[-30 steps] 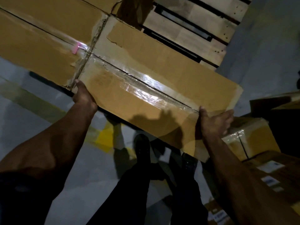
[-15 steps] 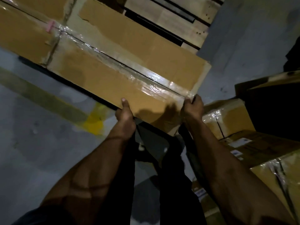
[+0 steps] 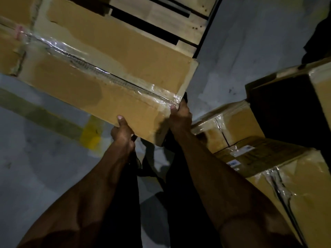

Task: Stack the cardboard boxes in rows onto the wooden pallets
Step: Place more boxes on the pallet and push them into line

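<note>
both hands' fingers clamped on cardboard box (image 3: 100, 68): left hand (image 3: 123, 133) near edge, right hand (image 3: 180, 115) corner.

Left hand's (image 3: 123, 135) fingers vanish under the box (image 3: 100, 68), only the thumb showing. Right hand (image 3: 180, 116) half hidden behind its corner. Pallet (image 3: 161, 17) runs off the top edge. Labels (image 3: 240, 153) on the side boxes too blurred to read.

I see the long tan taped cardboard box (image 3: 100, 68) lying on the slatted wooden pallet (image 3: 172, 24), beside another tan cardboard box (image 3: 9, 51) to its left. My hands, left (image 3: 123, 135) and right (image 3: 180, 117), sit at its near right corner. Stacked tan cardboard boxes (image 3: 268, 158) stand on the grey concrete floor (image 3: 232, 51) to the right.
</note>
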